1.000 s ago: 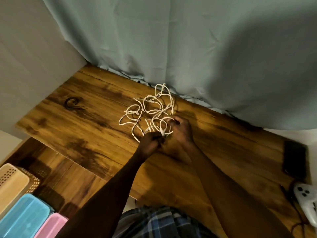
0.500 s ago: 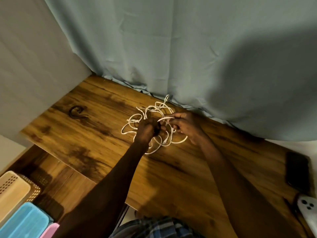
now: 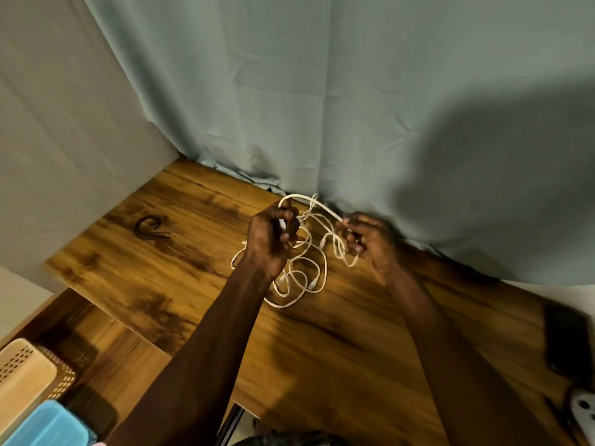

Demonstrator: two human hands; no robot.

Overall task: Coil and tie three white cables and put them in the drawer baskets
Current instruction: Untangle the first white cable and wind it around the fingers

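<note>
1. Both hands have risen toward the curtain (image 3: 322,91) since half a second ago: the left hand (image 3: 270,239) grips a strand of the white cables (image 3: 302,272), and the right hand (image 3: 370,243) pinches the same strand.
2. That strand now arcs between them, running left to right at frame centre.
3. Loose loops hang down onto the wooden table (image 3: 193,252), spreading toward the lower frame.

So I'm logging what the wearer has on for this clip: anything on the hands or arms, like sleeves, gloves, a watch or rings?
Both forearms are bare up to the frame's edge, with no sleeves showing. The left hand and right hand wear no gloves; no watch, bracelet or ring is visible.
</note>
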